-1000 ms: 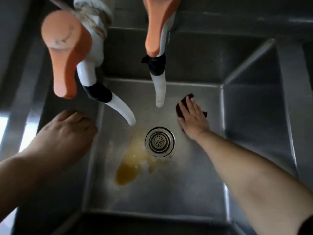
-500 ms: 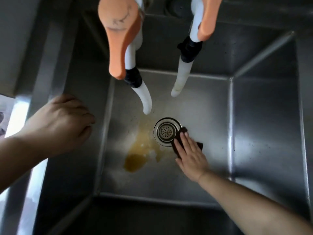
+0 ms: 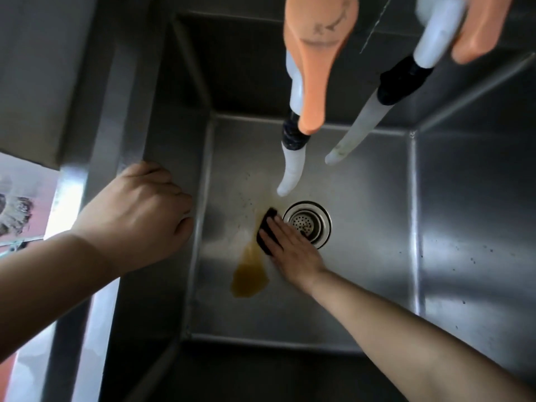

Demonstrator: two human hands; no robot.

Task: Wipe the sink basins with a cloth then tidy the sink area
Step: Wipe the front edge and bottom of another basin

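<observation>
I look straight down into a deep steel sink basin (image 3: 362, 285). My right hand (image 3: 290, 250) lies flat with straight fingers on a small dark cloth (image 3: 265, 227), pressing it to the basin floor just left of the round drain strainer (image 3: 308, 222). A brownish-yellow puddle (image 3: 249, 275) spreads on the floor below and left of the cloth. My left hand (image 3: 136, 216) rests on the basin's left rim with its fingers curled over the edge.
Two taps with orange handles (image 3: 316, 62) and white spouts (image 3: 293, 169) hang over the basin from the back. Small dark specks dot the right wall (image 3: 470, 256). A steel ledge (image 3: 95, 126) runs along the left.
My right hand has slid the cloth from the right of the drain, around its near side, to its left, onto the puddle's upper end. The view shifted left.
</observation>
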